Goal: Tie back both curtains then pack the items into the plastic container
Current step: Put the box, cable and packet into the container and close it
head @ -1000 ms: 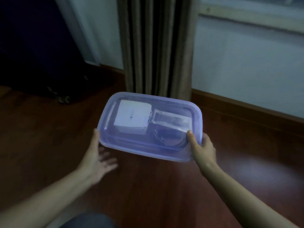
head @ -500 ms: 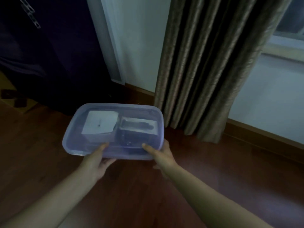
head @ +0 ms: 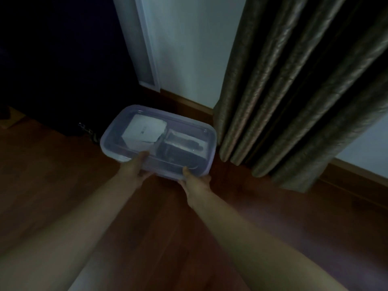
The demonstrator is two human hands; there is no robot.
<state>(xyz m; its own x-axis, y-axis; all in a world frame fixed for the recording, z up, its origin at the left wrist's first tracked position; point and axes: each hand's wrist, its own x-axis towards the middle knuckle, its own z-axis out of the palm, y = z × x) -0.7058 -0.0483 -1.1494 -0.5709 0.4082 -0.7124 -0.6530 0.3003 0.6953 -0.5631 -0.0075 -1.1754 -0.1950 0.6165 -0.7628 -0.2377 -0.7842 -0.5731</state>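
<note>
A translucent bluish plastic container point(head: 117, 133) with its lid on is low over the wooden floor, near the wall. Inside it lie a white box point(head: 144, 132) on the left and a dark item with a pale top point(head: 182, 147) on the right. My left hand point(head: 134, 166) holds the container's near edge, thumb on the lid. My right hand point(head: 196, 181) grips the near right corner, thumb on top and fingers under. A brown-grey curtain point(head: 294, 91) hangs in folds just right of the container, down to the floor.
Dark red-brown wooden floor point(head: 63, 196) fills the foreground. A white wall point(head: 189, 49) with a wooden skirting board point(head: 189, 103) runs behind the container. A large dark shape point(head: 52, 59) with small wheels stands at the left.
The container has moved away from me and lower toward the floor by the wall. Both arms are stretched further out, and the view has shifted left.
</note>
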